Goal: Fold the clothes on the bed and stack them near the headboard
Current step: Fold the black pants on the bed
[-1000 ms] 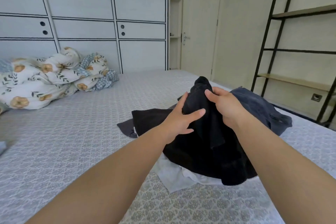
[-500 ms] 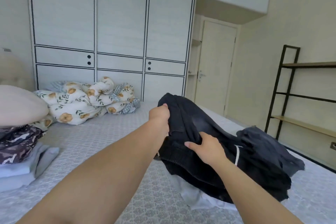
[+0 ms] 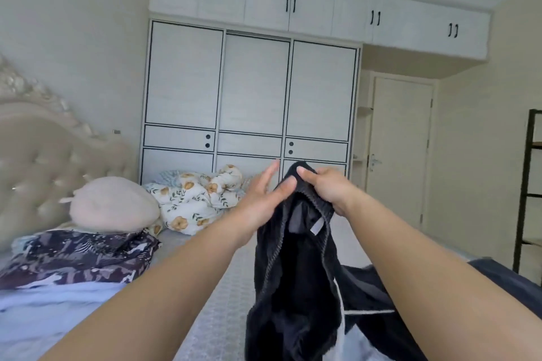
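Note:
My right hand (image 3: 325,190) grips the ribbed top edge of a black fleece garment (image 3: 296,278) and holds it up in front of me, so it hangs down toward the bed (image 3: 223,311). My left hand (image 3: 261,199) is just left of that edge with its fingers straight; its thumb touches the fabric. On the left, near the tufted headboard (image 3: 38,161), lies a stack of folded clothes: a dark patterned piece (image 3: 79,252) on a light blue one (image 3: 44,313). More dark clothing (image 3: 504,275) lies at the right.
A pink pillow (image 3: 114,205) and a bunched floral duvet (image 3: 193,202) lie at the far side of the bed. Behind them stands a white wardrobe (image 3: 252,102). A door (image 3: 399,152) and a black metal shelf (image 3: 528,190) are on the right.
The black garment rose off the pile to chest height. My right hand moved up to its top edge. My left hand let go and opened. The view tilted up and left.

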